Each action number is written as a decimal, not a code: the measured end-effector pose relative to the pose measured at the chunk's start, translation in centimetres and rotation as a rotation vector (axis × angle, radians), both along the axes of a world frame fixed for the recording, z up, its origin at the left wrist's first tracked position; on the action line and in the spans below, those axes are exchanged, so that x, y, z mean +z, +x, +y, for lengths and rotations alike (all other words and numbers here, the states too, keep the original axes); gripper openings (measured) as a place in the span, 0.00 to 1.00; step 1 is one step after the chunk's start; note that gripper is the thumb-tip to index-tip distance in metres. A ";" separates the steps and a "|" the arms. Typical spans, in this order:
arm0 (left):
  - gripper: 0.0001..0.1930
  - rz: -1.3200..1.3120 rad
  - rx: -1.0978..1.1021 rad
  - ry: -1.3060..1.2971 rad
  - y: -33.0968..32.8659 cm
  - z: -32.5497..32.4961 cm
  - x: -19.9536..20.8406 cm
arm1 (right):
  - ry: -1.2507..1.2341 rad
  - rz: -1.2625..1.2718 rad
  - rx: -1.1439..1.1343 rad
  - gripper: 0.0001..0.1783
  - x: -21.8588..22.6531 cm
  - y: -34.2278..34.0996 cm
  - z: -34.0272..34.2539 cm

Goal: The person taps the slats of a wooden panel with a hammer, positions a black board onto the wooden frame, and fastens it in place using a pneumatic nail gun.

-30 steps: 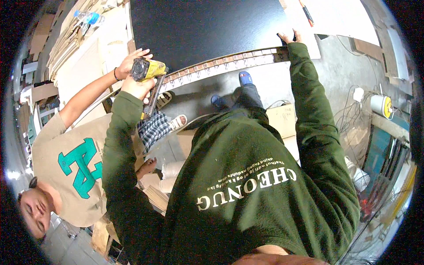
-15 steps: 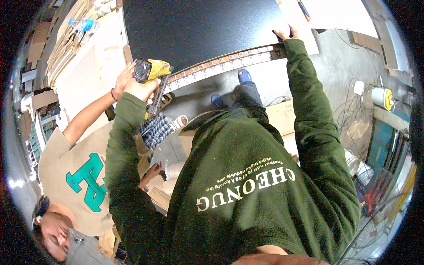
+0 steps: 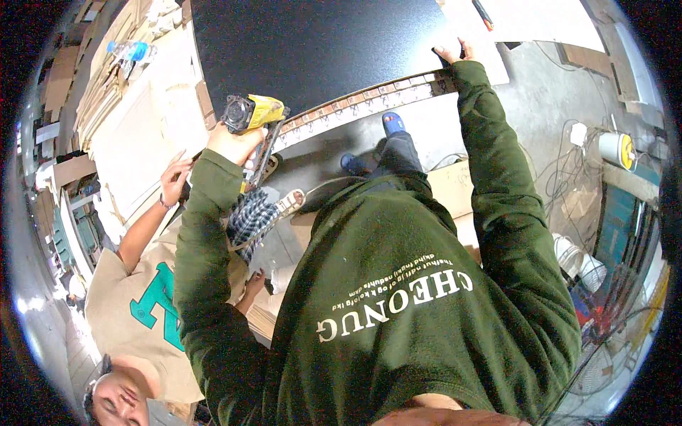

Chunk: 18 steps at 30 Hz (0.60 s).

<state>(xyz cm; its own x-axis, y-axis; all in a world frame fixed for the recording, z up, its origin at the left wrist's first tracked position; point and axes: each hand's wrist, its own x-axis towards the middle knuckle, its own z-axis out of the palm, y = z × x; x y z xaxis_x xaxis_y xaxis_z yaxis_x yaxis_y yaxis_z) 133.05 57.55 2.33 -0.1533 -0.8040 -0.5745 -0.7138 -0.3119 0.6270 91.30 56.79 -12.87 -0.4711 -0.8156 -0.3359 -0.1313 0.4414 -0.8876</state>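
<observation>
My left hand (image 3: 234, 144) is wrapped round the handle of a yellow and black nail gun (image 3: 259, 113). The gun's nose end is by the near left part of a large black panel (image 3: 312, 46). Along the panel's near side runs a pale edge with brown and white printed marks (image 3: 362, 97). At the near right corner, my right hand (image 3: 457, 53) grips the panel's edge, thumb and a finger apart on top; its other fingers are hidden.
A co-worker in a tan shirt (image 3: 145, 312) is at my left, one hand (image 3: 172, 177) beside pale boards (image 3: 131, 121). A water bottle (image 3: 131, 51) lies on wood strips. Right of the panel are a dark pen-like tool (image 3: 483, 14), floor cables (image 3: 550, 167) and a white bucket (image 3: 616, 151).
The co-worker's hand has left the area by the nail gun and moved down toward me. My nail gun has shifted slightly right. My right hand stays at the panel's corner.
</observation>
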 end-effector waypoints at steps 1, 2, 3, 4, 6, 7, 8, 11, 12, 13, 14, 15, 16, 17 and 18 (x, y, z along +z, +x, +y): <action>0.10 0.035 0.012 0.032 0.1 -0.1 0.0 | 0.005 0.038 -0.005 0.47 0.1 0.0 0.1; 0.10 0.037 0.004 0.034 0.0 -0.2 -0.2 | 0.007 0.041 -0.012 0.47 -0.5 -0.5 0.1; 0.10 0.033 -0.005 0.011 -0.1 -0.1 -0.3 | -0.002 0.055 -0.004 0.46 -1.4 -1.1 -0.1; 0.10 0.030 -0.014 -0.012 -0.2 -0.1 -0.4 | -0.012 0.069 0.004 0.45 -2.2 -1.6 0.0; 0.11 0.032 -0.016 -0.028 -0.1 0.1 -0.5 | -0.034 0.029 0.003 0.45 -2.0 -1.6 0.1; 0.11 0.033 -0.016 -0.044 -0.1 0.3 -0.5 | -0.056 -0.012 0.004 0.45 -1.9 -1.5 0.1; 0.11 0.035 -0.016 -0.044 -0.1 0.5 -0.6 | -0.056 -0.010 0.004 0.45 -1.4 -1.1 0.3; 0.11 -0.025 -0.062 -0.074 -1.0 0.8 0.2 | -0.122 -0.015 0.018 0.44 -0.4 -0.4 1.0; 0.11 -0.062 -0.034 -0.032 -1.6 1.0 0.7 | -0.151 -0.047 0.010 0.44 -1.1 -0.5 1.1; 0.11 -0.099 -0.007 0.010 -1.9 1.1 1.0 | -0.181 -0.079 0.002 0.45 -1.8 -0.7 1.1; 0.11 -0.095 -0.021 0.008 -2.1 1.3 0.9 | -0.182 -0.074 -0.012 0.45 -2.4 -1.2 1.2; 0.10 -0.007 -0.016 -0.007 -2.2 1.4 0.7 | -0.124 -0.040 0.003 0.45 -3.1 -1.7 1.3; 0.10 0.081 -0.014 -0.019 -2.4 1.3 0.3 | -0.063 -0.007 0.015 0.45 -3.8 -2.3 1.4; 0.10 0.033 0.044 0.006 -2.3 1.6 0.4 | -0.104 0.018 0.007 0.44 -3.8 -1.7 1.2; 0.10 0.030 0.048 0.004 -2.1 1.9 0.4 | -0.106 0.014 0.011 0.44 -3.7 -1.5 1.2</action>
